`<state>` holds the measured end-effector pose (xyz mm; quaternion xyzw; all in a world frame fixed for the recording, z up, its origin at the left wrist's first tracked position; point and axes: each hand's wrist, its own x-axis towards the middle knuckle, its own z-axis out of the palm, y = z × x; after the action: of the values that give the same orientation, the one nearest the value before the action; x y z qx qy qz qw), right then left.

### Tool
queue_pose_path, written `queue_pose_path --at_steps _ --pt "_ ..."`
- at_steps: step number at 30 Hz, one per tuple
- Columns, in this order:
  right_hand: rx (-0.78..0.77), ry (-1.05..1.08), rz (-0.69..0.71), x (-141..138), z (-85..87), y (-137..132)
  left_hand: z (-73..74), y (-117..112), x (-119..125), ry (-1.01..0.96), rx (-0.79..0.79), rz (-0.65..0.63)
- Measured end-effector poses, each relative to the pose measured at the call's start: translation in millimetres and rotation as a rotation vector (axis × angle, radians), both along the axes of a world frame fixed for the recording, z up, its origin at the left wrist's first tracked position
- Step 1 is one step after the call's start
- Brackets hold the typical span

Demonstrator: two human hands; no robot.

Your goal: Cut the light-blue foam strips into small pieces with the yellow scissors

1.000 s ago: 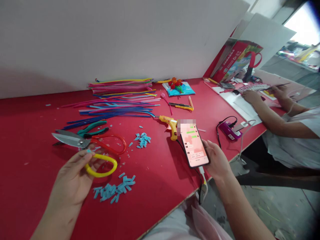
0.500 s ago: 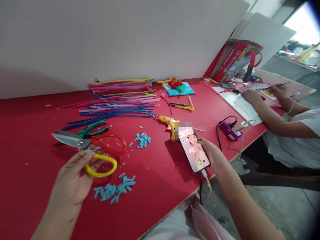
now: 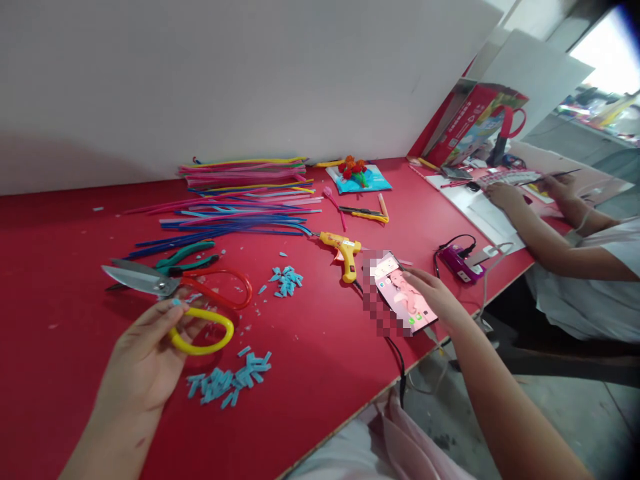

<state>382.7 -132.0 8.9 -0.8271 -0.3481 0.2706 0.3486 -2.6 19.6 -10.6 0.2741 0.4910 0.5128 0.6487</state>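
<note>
Head cam: left hand (image 3: 143, 363) pinched yellow-handled steel scissors (image 3: 173, 300); right hand (image 3: 433, 300) gripped lit phone (image 3: 404, 301) over red desk (image 3: 310, 347). Cutting looked paused; next probably needs phone down.

Left hand (image 3: 145, 363) palm-down, fingers curled in a grip; right hand (image 3: 437, 300) outstretched, seemingly half-closed.
</note>
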Motion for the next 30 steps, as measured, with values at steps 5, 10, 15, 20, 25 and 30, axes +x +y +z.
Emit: queue_pose_path --at_steps 5,10,15,20,25,30 --pt "-0.217 -0.247 0.031 2 -1.8 9 0.9 0 1 0.01 -0.009 0.0" --pt "-0.519 -0.607 0.177 -6 -2.7 16 0.8 0 0 0.022 -0.012 0.016" --pt "-0.551 -0.683 0.202 -12 2.3 17 1.3 1 0 0.007 -0.015 0.014" --pt "-0.389 -0.637 0.206 -17 1.7 7 3.8 0 1 0.008 -0.035 0.008" --pt "-0.22 -0.801 0.231 -29 -9.7 -5 6.8 -2 3 0.012 -0.024 0.019" --pt "-0.221 -0.864 0.203 -37 -13.0 -10 5.4 -1 3 0.01 -0.026 0.016"
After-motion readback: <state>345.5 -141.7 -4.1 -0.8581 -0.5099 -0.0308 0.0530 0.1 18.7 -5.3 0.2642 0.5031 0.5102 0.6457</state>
